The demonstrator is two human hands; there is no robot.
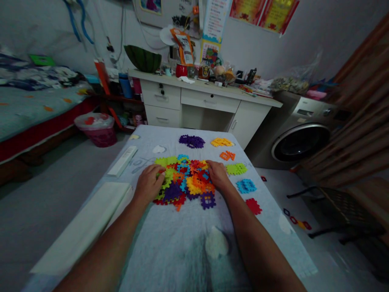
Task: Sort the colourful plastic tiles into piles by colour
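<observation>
Head view: left grip [150, 181] and right grip [216, 174] flank the coloured tile pile [190, 182], both loosely curled, any hold unclear.

Home room: bed [39, 103] along left wall, washing machine [273, 134] at right, drawered desk [162, 95].

Both forearms bare, extending from the near edge and converging toward the far side. The left forearm [106, 241] slants rightward, the right forearm [258, 231] leftward. Left hand [150, 180] and right hand [217, 174] lie well apart, backs upward, fingers bent inward; right fingertips partly hidden, grip indeterminable.
</observation>
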